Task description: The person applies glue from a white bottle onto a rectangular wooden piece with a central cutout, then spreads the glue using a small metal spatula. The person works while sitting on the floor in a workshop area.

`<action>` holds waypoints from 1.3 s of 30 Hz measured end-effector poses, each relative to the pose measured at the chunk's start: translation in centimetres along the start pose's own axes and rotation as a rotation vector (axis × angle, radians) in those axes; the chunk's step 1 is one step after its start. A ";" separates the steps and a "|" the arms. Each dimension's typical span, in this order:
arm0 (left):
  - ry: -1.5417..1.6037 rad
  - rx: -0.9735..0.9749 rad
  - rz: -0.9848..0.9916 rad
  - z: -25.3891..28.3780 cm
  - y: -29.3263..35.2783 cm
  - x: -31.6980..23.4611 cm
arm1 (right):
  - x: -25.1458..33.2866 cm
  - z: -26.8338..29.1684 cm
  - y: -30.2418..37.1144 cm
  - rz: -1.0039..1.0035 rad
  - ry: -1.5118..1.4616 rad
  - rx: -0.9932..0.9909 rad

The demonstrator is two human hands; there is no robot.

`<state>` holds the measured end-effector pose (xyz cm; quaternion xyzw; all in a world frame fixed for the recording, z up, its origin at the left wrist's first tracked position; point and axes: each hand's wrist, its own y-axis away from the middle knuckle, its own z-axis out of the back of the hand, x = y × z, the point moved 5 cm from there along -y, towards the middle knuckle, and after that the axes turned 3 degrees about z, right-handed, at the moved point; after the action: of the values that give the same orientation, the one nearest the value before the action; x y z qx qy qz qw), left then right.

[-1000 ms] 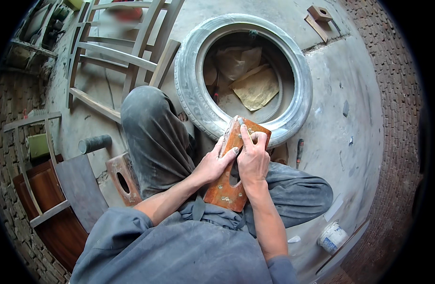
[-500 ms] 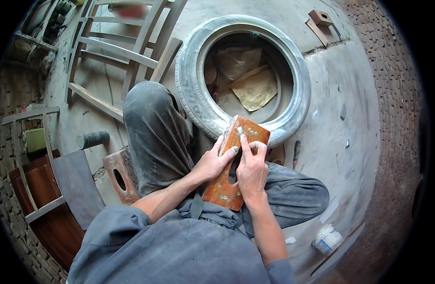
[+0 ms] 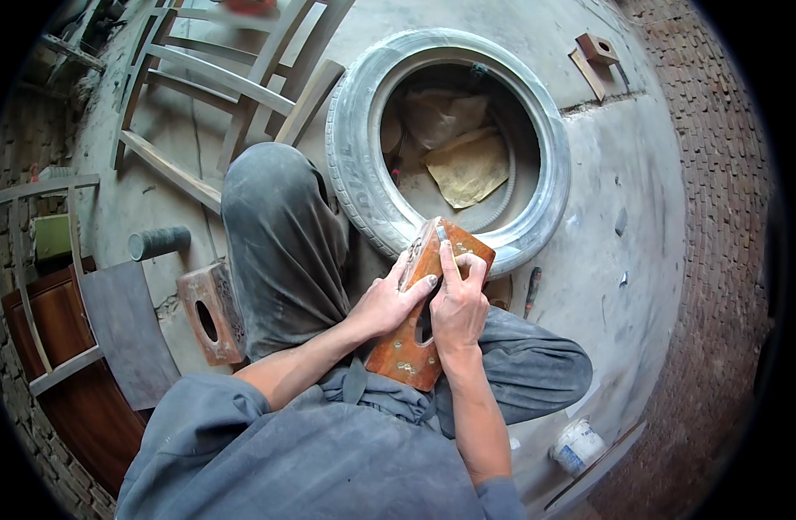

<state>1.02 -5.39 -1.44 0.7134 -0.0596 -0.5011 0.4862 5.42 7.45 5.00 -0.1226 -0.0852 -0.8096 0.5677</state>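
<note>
Not much has shifted: our left hand (image 3: 389,301) is still clamped round the wooden box (image 3: 404,357) in our lap, our right hand (image 3: 460,308) pinching a pale strip (image 3: 442,232), so we're still on its far end.

Floor (image 3: 645,225), pale grey, cracked: one tyre (image 3: 355,165) laid flat; one slatted wooden frame (image 3: 222,80); one grey-green cylinder (image 3: 159,243) on its side; one box with oval opening (image 3: 226,310). Toward the right: one screwdriver (image 3: 532,292), one white tub (image 3: 578,446), one small holed box (image 3: 591,48) beside a wooden strip (image 3: 587,74).
</note>
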 end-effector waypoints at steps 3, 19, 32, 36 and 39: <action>-0.020 -0.013 -0.012 0.1 0.4 -0.3 | 0.2 0.2 1.4 -0.035 -0.035 0.016; 0.024 0.002 -0.001 -0.1 0.2 -0.1 | -0.9 0.7 1.1 -0.027 -0.060 -0.019; -0.011 -0.059 -0.035 -0.3 -0.3 0.7 | 0.0 -0.2 -2.3 -0.053 0.010 -0.002; -0.024 -0.073 -0.086 -0.6 -0.9 1.5 | -1.3 -0.6 -2.8 0.007 -0.039 -0.118; 0.003 -0.014 -0.004 -0.4 -0.3 0.4 | -1.9 0.5 -0.3 0.000 -0.122 -0.130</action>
<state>1.42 -5.16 -1.93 0.7108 -0.0542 -0.5014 0.4903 5.84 9.39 4.88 -0.2083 -0.0667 -0.8044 0.5523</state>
